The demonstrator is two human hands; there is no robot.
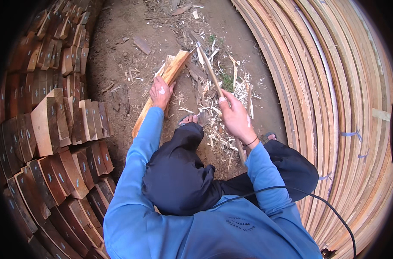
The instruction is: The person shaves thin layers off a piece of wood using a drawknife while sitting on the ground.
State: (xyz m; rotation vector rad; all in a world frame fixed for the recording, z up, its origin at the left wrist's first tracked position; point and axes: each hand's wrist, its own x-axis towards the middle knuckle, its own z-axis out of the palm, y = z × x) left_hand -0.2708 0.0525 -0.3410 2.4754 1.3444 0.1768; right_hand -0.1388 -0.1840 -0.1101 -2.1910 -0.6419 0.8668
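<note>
Right fingers (232, 99): wrapped round a long-handled tool (210, 71); left fingers (156, 81): gripping timber (176, 67) beneath them, at risk should the tool glance off.

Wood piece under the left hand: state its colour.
The wood piece is yellowish orange-brown, best seen in the head view.
</note>
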